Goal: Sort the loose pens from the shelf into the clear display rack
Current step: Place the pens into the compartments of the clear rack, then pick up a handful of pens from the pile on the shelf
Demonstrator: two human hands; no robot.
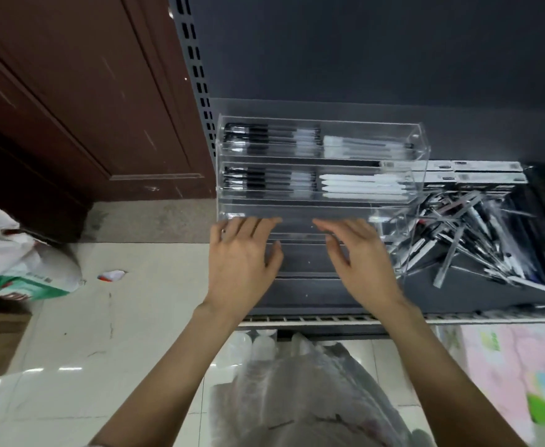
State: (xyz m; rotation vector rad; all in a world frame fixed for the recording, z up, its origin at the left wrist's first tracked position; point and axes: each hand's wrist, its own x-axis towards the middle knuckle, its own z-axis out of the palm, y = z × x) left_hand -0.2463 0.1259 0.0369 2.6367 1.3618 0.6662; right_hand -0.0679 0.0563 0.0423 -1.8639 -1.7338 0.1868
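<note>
Clear acrylic forms the tiered display rack (319,175), which sits on a dark shelf (329,298) at about 12 o'clock from the person's hands. Its 2 upper tiers already hold neat rows of pens: black-capped pens (251,143) on the left side and white pens (361,185) on the right side. The lowest tiers, nearest the person, look empty.

The left hand (242,259) rests with fingers spread and straight against the rack's front edge, holding nothing. The right hand (358,256) lies just beside it at 3 o'clock, fingers also extended and relaxed on the front tier, holding nothing.

The loose pens (477,237) lie in a tangled heap on the shelf at about 3 o'clock from the right hand, just beyond the rack's right wall. Behind the heap, at 1 o'clock, flat boxes (477,175) are stacked against the back panel.

The hands seem to be steadying or squaring the rack before more filling. To do this well, press evenly with both palms so the rack does not skew, and keep its right wall apart from the heap. Then the right hand is better placed to reach the pile, taking pens of 1 kind at a time and laying them parallel in an empty tier, caps facing the same way as the rows above.

At 9 o'clock, plastic bags (23,262) sit on the tiled floor.
</note>
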